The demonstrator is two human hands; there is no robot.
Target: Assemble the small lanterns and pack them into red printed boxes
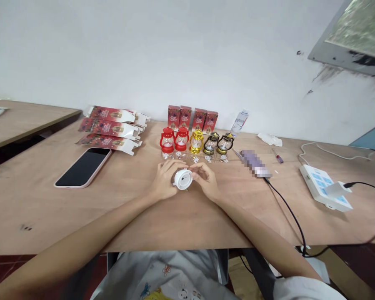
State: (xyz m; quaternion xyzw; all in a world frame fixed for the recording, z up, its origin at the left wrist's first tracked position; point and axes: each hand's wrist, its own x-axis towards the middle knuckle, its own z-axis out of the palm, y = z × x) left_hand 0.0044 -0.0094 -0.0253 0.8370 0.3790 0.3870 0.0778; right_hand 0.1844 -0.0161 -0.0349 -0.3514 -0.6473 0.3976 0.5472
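Note:
Near the middle of the table, a small white lantern is tipped so that its round base faces me. My left hand is closed around its left side. On the opposite side, my right hand has its thumb and fingers closed at the lantern's edge. The upper part of the lantern is hidden behind the base and my fingers. Just beyond my hands stands a row of small lanterns: two red lanterns, a gold lantern and two dark bronze lanterns. Small metal and white pieces lie before them.
Several red boxes stand against the wall. Flattened, open boxes and a phone lie at left. To the right are a clear bottle, a blurred phone on a cable, a screwdriver, tissue and a power strip.

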